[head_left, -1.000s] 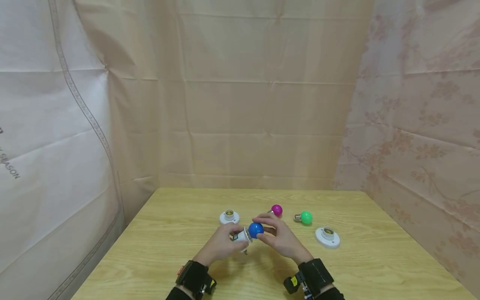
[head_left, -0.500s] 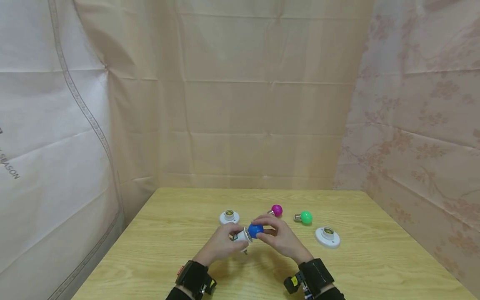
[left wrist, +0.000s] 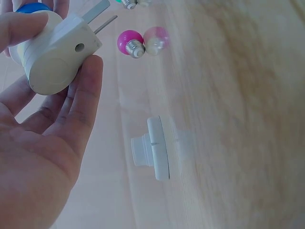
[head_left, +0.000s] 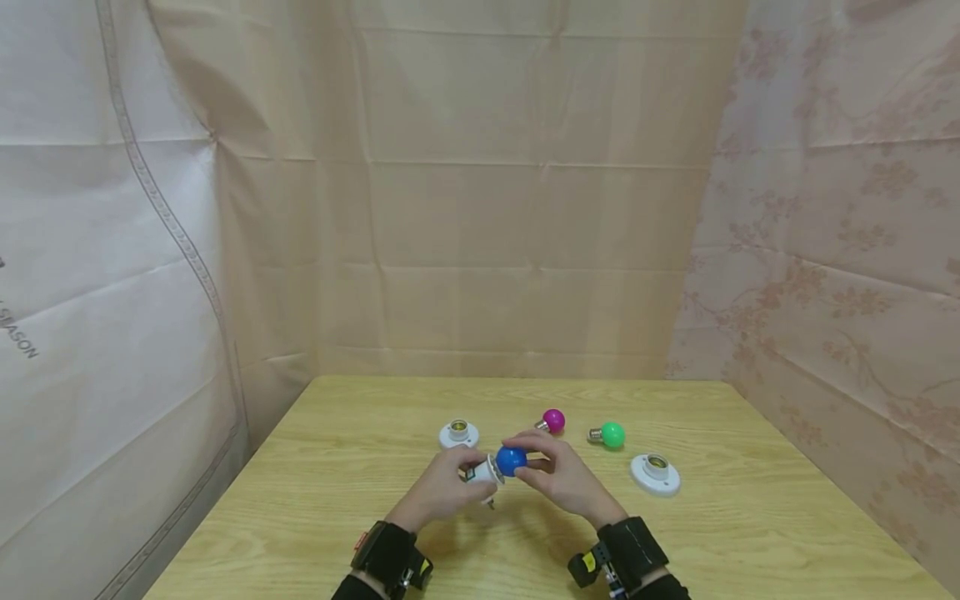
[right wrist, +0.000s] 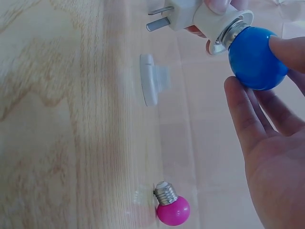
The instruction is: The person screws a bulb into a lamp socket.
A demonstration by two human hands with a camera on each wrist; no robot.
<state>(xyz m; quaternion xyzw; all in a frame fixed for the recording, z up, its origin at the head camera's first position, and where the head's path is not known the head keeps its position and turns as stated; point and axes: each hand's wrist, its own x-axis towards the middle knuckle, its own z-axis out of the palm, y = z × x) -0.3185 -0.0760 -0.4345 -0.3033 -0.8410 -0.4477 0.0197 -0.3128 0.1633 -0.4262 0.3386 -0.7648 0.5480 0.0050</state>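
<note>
My left hand (head_left: 444, 486) grips a white plug-in lamp socket (left wrist: 57, 52) above the table, its two metal prongs pointing away from the palm. With thumb and fingertips, my right hand (head_left: 562, 475) holds a blue light bulb (right wrist: 257, 57) by its round glass. The bulb's metal screw base sits partly inside the socket's mouth in the right wrist view, with some thread still showing outside the rim. In the left wrist view most of the bulb is hidden behind the socket and fingers.
On the wooden table (head_left: 300, 500), a white round lamp holder (head_left: 459, 434) stands beyond my left hand. A second lamp holder (head_left: 656, 475) is at the right. Behind my right hand lie a magenta bulb (head_left: 554, 420) and a green bulb (head_left: 612, 435). Curtains hang around the table.
The fingers of my right hand have shifted slightly around the blue bulb. The socket in my left hand stays in place.
</note>
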